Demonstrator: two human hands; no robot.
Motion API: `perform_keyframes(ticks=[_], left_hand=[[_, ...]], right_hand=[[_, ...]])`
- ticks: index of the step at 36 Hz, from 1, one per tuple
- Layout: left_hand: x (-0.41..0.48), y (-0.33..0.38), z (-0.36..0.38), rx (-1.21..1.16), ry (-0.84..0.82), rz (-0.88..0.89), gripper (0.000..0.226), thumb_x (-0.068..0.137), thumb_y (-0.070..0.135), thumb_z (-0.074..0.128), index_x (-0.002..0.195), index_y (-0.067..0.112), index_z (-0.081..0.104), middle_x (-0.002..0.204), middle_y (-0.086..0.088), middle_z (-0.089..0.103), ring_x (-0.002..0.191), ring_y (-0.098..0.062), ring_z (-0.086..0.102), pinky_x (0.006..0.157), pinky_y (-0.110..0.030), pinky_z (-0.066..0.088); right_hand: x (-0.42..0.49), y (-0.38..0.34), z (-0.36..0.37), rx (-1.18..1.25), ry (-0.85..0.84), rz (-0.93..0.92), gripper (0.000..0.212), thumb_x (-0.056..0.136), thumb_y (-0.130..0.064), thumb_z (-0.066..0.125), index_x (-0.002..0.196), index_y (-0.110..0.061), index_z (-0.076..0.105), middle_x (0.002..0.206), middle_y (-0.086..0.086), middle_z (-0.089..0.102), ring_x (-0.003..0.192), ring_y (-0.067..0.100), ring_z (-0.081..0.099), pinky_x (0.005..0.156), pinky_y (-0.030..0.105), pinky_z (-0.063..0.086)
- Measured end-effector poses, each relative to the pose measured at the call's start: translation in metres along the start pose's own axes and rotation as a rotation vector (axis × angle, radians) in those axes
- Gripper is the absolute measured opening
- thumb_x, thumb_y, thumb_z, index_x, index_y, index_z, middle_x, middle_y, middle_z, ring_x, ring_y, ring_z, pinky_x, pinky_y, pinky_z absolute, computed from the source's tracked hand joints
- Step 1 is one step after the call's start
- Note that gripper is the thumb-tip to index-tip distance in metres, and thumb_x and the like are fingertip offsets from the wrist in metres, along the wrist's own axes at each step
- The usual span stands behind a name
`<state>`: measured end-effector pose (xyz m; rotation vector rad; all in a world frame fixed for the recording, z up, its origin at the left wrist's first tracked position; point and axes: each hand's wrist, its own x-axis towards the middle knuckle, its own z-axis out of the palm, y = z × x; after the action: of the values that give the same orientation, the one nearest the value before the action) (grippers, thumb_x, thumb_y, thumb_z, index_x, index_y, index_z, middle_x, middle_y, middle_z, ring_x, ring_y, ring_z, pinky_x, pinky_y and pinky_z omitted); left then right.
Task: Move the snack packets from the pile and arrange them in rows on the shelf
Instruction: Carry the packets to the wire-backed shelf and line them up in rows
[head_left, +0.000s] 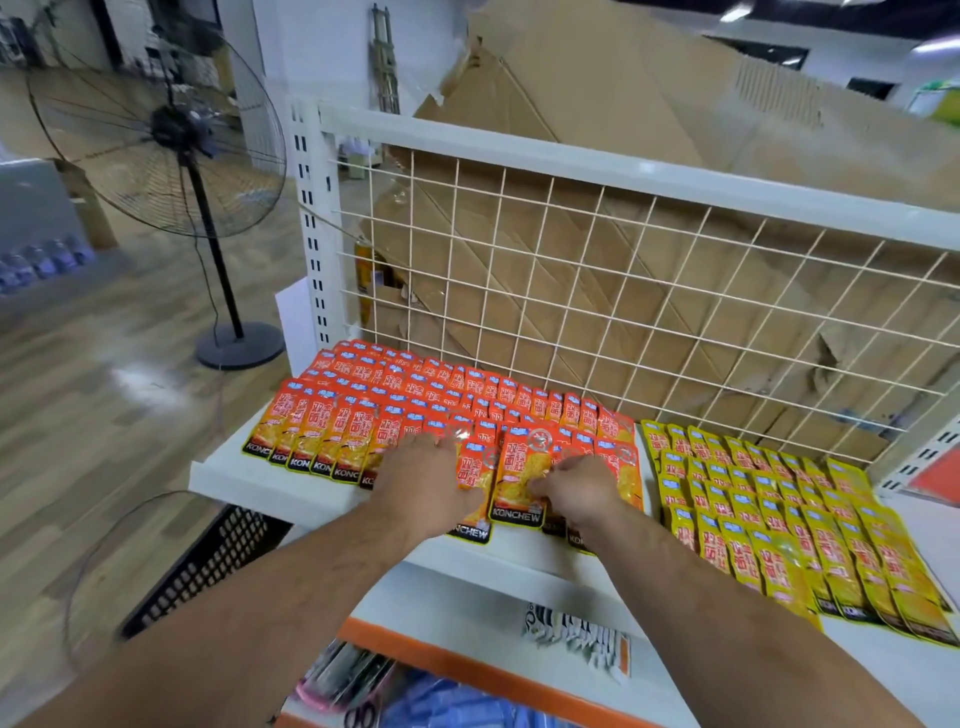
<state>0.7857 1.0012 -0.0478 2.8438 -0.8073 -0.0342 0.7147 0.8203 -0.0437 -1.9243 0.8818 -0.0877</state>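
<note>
Orange-red snack packets (395, 395) lie in overlapping rows across the left part of the white shelf (218, 470). Yellow packets (769, 499) fill rows on the right part. My left hand (423, 475) rests flat, fingers spread, on the front row of orange packets. My right hand (576, 491) pinches the lower part of one orange packet (519, 467) that lies on top of the front row near the shelf's front edge. A few more orange packets sit unevenly under and beside that hand.
A white wire grid (623, 291) backs the shelf, with flattened cardboard (571, 104) behind it. A standing fan (171, 140) is at the left, a black crate (208, 561) below. Lower shelves hold small packets (576, 639).
</note>
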Motion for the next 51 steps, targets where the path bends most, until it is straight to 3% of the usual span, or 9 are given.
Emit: perform_keyframes(ticks=[3,7,16,22,27,35,41,44,51], left_hand=[[-0.005,0.01,0.0,-0.022,-0.025,-0.053,0.043,0.086,0.058,0.059,0.086,0.015,0.058,0.067,0.005,0.052,0.066,-0.015,0.054,0.05,-0.026,0.034],[0.001,0.011,0.004,-0.228,-0.118,-0.152,0.042,0.081,0.041,0.071,0.059,0.017,0.045,0.052,0.003,0.045,0.046,-0.013,0.044,0.042,-0.022,0.028],[0.033,-0.003,-0.002,-0.612,-0.142,-0.38,0.027,0.082,0.016,0.075,0.065,0.002,0.058,0.067,-0.01,0.061,0.068,-0.028,0.065,0.056,-0.032,0.049],[0.03,-0.006,-0.004,-0.475,-0.091,-0.395,0.037,0.083,0.011,0.066,0.054,0.012,0.042,0.052,-0.001,0.043,0.045,-0.014,0.043,0.037,-0.018,0.029],[0.029,-0.004,-0.005,-0.434,-0.123,-0.398,0.025,0.081,0.012,0.062,0.057,0.008,0.058,0.053,-0.005,0.06,0.047,-0.018,0.057,0.046,-0.023,0.049],[0.03,-0.006,-0.004,-0.393,-0.183,-0.318,0.038,0.085,0.026,0.063,0.052,0.014,0.048,0.046,0.001,0.045,0.04,-0.014,0.042,0.047,-0.02,0.038],[0.026,-0.008,-0.008,-0.264,-0.055,-0.244,0.034,0.091,0.048,0.056,0.078,0.016,0.056,0.065,0.005,0.051,0.06,-0.015,0.053,0.051,-0.023,0.036],[0.028,-0.011,-0.012,-0.175,0.163,-0.16,0.043,0.091,0.048,0.05,0.119,0.015,0.053,0.107,-0.003,0.06,0.097,-0.023,0.057,0.073,-0.035,0.05],[0.024,-0.02,-0.018,-0.056,0.272,-0.024,0.052,0.09,0.041,0.049,0.139,0.022,0.044,0.143,0.0,0.044,0.132,-0.021,0.037,0.108,-0.044,0.034]], right_hand=[[-0.001,0.001,0.002,0.02,-0.002,-0.002,0.028,0.074,-0.008,0.084,0.067,-0.009,0.056,0.065,0.006,0.055,0.059,0.021,0.051,0.053,0.027,0.039],[0.0,0.003,0.001,0.046,-0.013,-0.001,0.032,0.074,-0.006,0.083,0.064,-0.012,0.053,0.062,0.005,0.051,0.056,0.02,0.048,0.051,0.027,0.037],[0.002,0.007,-0.006,0.172,-0.089,-0.007,0.037,0.085,-0.003,0.073,0.072,-0.018,0.041,0.054,0.002,0.037,0.036,0.011,0.03,0.034,0.019,0.024],[-0.001,0.004,-0.009,0.188,-0.102,-0.008,0.036,0.085,-0.005,0.074,0.073,-0.018,0.042,0.054,0.002,0.036,0.035,0.011,0.028,0.035,0.02,0.024],[-0.002,0.003,-0.01,0.192,-0.106,-0.015,0.036,0.085,-0.003,0.074,0.074,-0.016,0.042,0.053,0.001,0.035,0.031,0.009,0.027,0.033,0.018,0.024],[0.0,0.003,-0.006,0.14,-0.111,-0.002,0.033,0.084,-0.004,0.075,0.077,-0.015,0.045,0.056,0.001,0.041,0.036,0.01,0.034,0.036,0.02,0.028],[-0.001,-0.003,-0.002,0.068,-0.139,-0.006,0.033,0.085,-0.005,0.074,0.07,-0.013,0.046,0.052,0.004,0.038,0.037,0.013,0.03,0.038,0.021,0.025],[-0.001,-0.009,0.003,0.022,-0.14,-0.001,0.025,0.083,-0.007,0.076,0.073,-0.009,0.053,0.053,0.005,0.042,0.04,0.015,0.032,0.041,0.022,0.025],[-0.003,-0.022,0.02,-0.115,-0.127,-0.02,0.012,0.082,-0.012,0.078,0.078,-0.009,0.066,0.068,0.001,0.059,0.059,0.015,0.053,0.054,0.025,0.042]])
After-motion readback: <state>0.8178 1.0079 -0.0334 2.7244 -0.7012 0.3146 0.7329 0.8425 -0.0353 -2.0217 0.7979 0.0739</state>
